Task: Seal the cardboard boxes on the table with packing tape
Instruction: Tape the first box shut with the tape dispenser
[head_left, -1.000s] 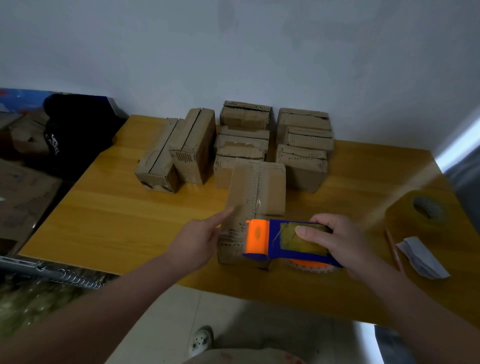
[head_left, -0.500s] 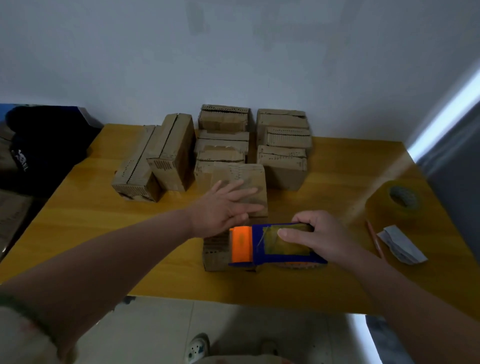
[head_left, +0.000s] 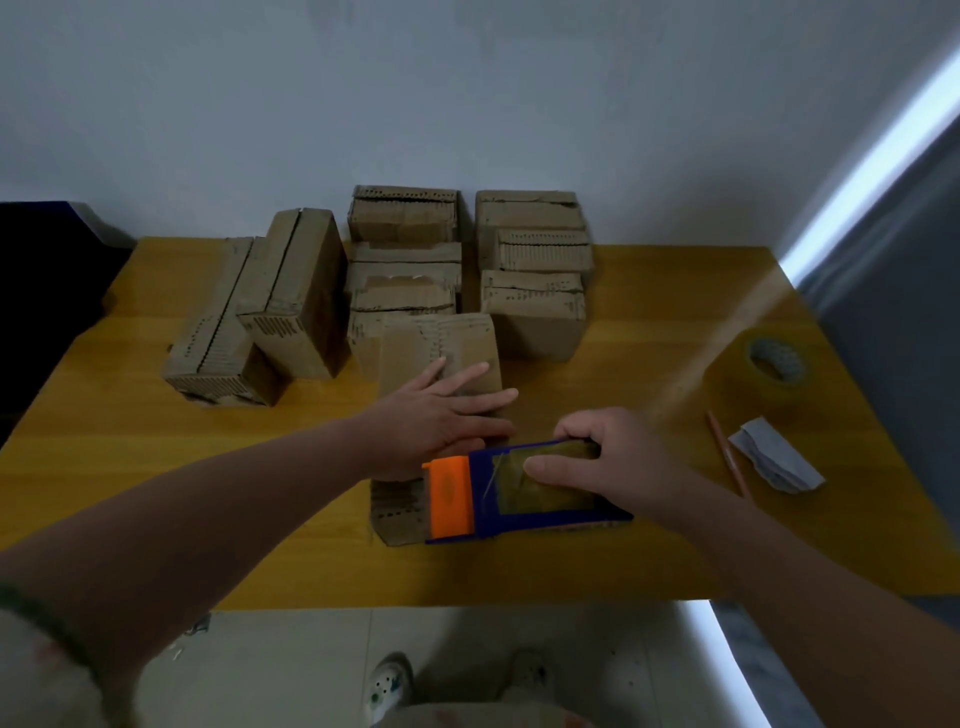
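Observation:
A long cardboard box (head_left: 441, 348) lies lengthwise near the front of the wooden table (head_left: 130, 441). My left hand (head_left: 436, 415) rests flat on its top with the fingers spread. My right hand (head_left: 608, 462) grips a blue and orange tape dispenser (head_left: 498, 491) that sits on the near end of this box. The roll of brownish tape inside it shows under my fingers. Several more cardboard boxes (head_left: 405, 249) stand grouped at the back of the table.
A spare roll of tape (head_left: 769, 371) sits at the table's right side, with a pencil (head_left: 727, 452) and a crumpled paper (head_left: 776, 457) in front of it. Two boxes (head_left: 291, 296) lie at the back left. A dark object (head_left: 47, 270) lies beyond the left edge.
My left hand went from pointing beside the box to lying flat and spread on its top. My right hand kept hold of the dispenser at the box's near end.

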